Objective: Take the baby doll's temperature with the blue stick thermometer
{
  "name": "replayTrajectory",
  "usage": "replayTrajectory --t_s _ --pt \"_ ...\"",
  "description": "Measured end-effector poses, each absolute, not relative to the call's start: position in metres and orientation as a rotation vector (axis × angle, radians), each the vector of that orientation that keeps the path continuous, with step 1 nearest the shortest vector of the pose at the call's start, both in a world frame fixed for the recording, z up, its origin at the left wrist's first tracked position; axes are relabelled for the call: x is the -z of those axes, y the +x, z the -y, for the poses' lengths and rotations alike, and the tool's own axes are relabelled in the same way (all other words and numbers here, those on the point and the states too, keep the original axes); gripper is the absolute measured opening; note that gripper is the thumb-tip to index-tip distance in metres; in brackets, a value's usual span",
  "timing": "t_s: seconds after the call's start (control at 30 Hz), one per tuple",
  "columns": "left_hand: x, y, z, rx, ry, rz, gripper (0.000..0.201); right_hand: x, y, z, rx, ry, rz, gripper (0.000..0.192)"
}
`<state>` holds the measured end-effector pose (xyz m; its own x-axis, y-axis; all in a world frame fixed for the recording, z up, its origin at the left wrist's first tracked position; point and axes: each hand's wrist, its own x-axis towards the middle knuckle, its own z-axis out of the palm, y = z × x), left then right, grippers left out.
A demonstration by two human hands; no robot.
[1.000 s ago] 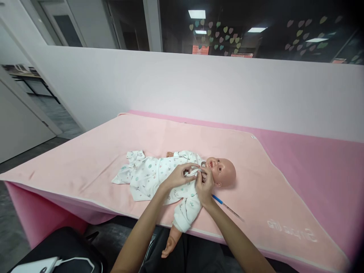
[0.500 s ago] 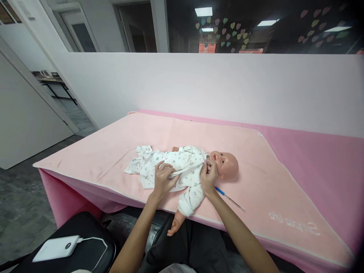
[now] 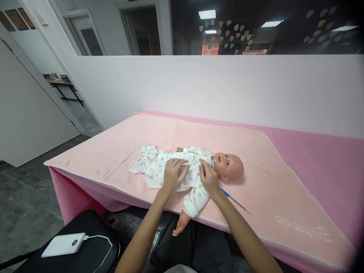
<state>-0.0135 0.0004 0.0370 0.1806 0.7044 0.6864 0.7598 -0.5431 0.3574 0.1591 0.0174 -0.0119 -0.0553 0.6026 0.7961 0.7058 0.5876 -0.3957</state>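
Note:
A baby doll [image 3: 231,167] lies on its back with its head to the right. It wears a white printed romper [image 3: 157,167], whose front lies across its body. Over the doll's belly is my left hand [image 3: 174,176], fingers apart and holding nothing; whether it touches the cloth I cannot tell. Above the chest near the neck, my right hand [image 3: 209,179] has its thumb and index finger apart with nothing between them. The doll's near arm [image 3: 182,223] hangs over the table's front edge. Beside my right wrist lies a thin rod with a blue end [image 3: 234,200].
A pale pink blanket [image 3: 256,159] covers much of the table, over a darker pink cloth [image 3: 327,159]. A white wall stands behind. At lower left, a black chair or bag [image 3: 93,227] bears a white power bank [image 3: 64,244] with a cable.
Both hands have let go of the romper's front edge, which was stretched between them. Their fingers have spread, and the cloth now lies down. The whole view has shifted slightly.

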Motion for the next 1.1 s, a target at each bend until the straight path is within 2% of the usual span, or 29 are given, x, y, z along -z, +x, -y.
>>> replayTrajectory --t_s 0.13,0.37,1.1 --pt "-0.024 0.021 -0.011 1.221 -2.466 1.397 0.025 0.012 0.158 -0.017 0.077 -1.108 1.731 0.027" --pt "-0.004 0.019 -0.009 1.299 -2.353 1.345 0.021 0.011 0.158 -0.017 0.044 -1.085 1.776 0.028" --pt "-0.003 0.02 -0.008 1.341 -2.376 1.433 0.018 0.005 0.16 -0.011 -0.017 -1.026 1.791 0.022"
